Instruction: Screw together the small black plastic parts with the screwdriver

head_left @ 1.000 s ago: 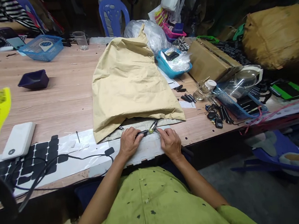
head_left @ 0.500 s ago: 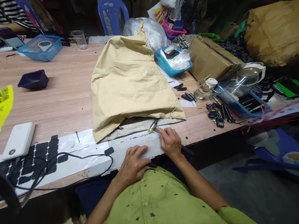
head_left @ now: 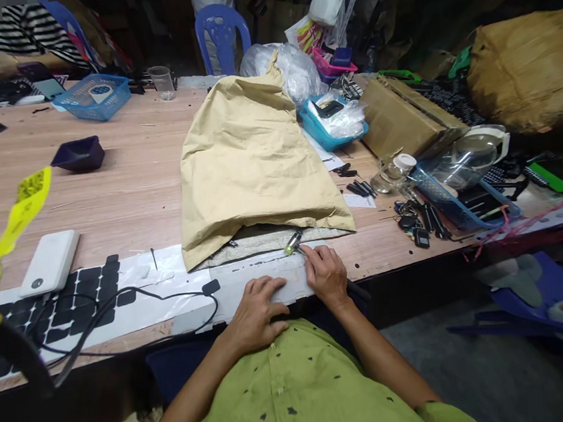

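Note:
My right hand (head_left: 326,275) is closed around a small hammer (head_left: 293,243) with a shiny head and a yellow-green face. Its dark handle emerges behind my hand at the table edge. The head is over the pale strip along the front, just before the opening of a beige cloth bag (head_left: 261,166). My left hand (head_left: 259,311) lies on the white board (head_left: 233,284) at the table edge, fingers apart and holding nothing visible. A grey woven lining and a few small dark pieces show at the bag's mouth; its inside is hidden.
At left are a white power bank (head_left: 49,263), a black cable (head_left: 144,294) and a dark tray (head_left: 78,155). To the right lie keys (head_left: 417,230), a blue basket (head_left: 476,197) and a cardboard box (head_left: 405,117). Across the table, a person in striped sleeves (head_left: 49,37) works.
The whole view has shifted slightly right and down. Both hands and the hammer hold nearly the same places on the table.

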Tool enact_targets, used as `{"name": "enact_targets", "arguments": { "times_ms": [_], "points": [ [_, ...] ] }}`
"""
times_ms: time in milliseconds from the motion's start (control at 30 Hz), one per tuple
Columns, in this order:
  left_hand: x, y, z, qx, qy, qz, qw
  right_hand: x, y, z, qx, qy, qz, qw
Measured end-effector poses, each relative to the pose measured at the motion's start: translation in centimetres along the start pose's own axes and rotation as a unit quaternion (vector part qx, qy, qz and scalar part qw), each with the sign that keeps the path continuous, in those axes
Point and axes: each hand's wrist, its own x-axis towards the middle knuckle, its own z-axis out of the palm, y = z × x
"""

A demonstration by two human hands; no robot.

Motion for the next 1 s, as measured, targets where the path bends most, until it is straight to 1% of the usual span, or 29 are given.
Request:
{"name": "enact_targets", "arguments": {
  "times_ms": [67,100,133,200,233,300,367,400,467,533,667,833,900,1000],
  "points": [
    [0.8,-0.7,-0.7,-0.030,0.064,-0.049,0.996,-0.2,0.1,0.2,-0.001,0.000,0.011,1.000],
    [1.3,-1.2,-1.1,-0.024,0.100,-0.089,0.991,-0.2,0.2,0.3,0.001,0.000,0.016,1.000],
    [1.9,-1.9,-1.6,-0.005,0.137,-0.137,0.981,-0.3,0.3,0.4,0.006,0.000,0.018,1.000],
    [3.1,-3.6,-2.8,0.063,0.197,-0.247,0.947,-0.4,0.3,0.6,0.017,-0.001,0.017,1.000],
    [3.7,-4.4,-3.4,0.095,0.213,-0.294,0.927,-0.4,0.3,0.6,0.019,0.001,0.015,1.000],
    [4.9,-5.8,-4.5,0.145,0.222,-0.371,0.890,-0.2,0.2,0.6,0.013,0.014,0.011,1.000],
    [5.9,-6.6,-5.1,0.173,0.215,-0.421,0.864,-0.1,0.1,0.5,0.005,0.033,0.004,0.999],
    [6.2,-6.8,-5.2,0.181,0.212,-0.436,0.856,0.0,0.0,0.4,0.002,0.042,-0.001,0.999],
    [6.7,-6.8,-5.2,0.191,0.208,-0.452,0.846,0.1,-0.1,0.4,0.003,0.053,-0.009,0.999],
    [6.9,-6.5,-5.0,0.193,0.205,-0.458,0.843,0.1,-0.1,0.4,0.006,0.054,-0.009,0.998],
    [6.0,-5.7,-4.8,0.183,0.193,-0.449,0.853,-0.1,0.0,0.8,0.016,0.040,0.006,0.999],
    [3.5,-5.1,-4.6,0.167,0.187,-0.404,0.880,-0.2,-0.1,1.0,0.022,0.040,0.010,0.999],
    [2.4,-4.9,-4.2,0.143,0.190,-0.372,0.898,-0.2,-0.2,1.0,0.017,0.039,0.012,0.999],
    [1.3,-4.4,-3.3,0.092,0.179,-0.308,0.930,-0.3,-0.2,1.1,0.015,0.027,0.015,0.999]
  ]
}}
